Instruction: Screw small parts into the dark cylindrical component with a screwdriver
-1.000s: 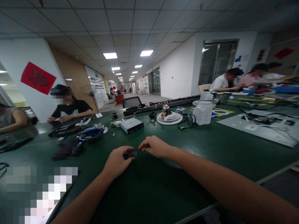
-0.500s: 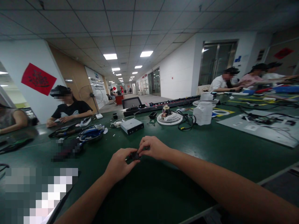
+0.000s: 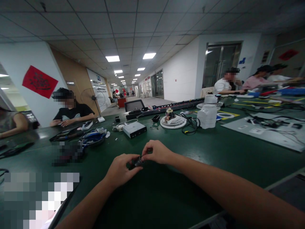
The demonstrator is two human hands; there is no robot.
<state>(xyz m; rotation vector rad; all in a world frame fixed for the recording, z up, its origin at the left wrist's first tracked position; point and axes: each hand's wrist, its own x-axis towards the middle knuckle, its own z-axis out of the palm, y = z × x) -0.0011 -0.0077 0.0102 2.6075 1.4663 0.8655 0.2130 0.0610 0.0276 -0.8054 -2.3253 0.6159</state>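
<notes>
My left hand [image 3: 122, 169] grips a small dark part [image 3: 137, 161] between thumb and fingers, just above the green tabletop [image 3: 152, 194]. At the part's right end, my right hand [image 3: 156, 152] is closed in a pinch with its fingertips against it. Whether the right fingertips hold a separate small piece cannot be made out. The part's kind is too small and dark to tell. Beyond the hands lies a silver optical disc drive [image 3: 134, 128] with a black front.
Behind are a round white fan grille [image 3: 173, 121] with a motor, a white housing [image 3: 206, 117], black cables [image 3: 192, 127] and a small black tray [image 3: 155, 118]. A grey panel [image 3: 267, 133] with electronics lies right; a blue bundle [image 3: 94, 136] lies left. Co-workers sit at both sides.
My hands have shifted very slightly, and the dark part is tilted a little differently between them. The right fingers are curled more closely against it.
</notes>
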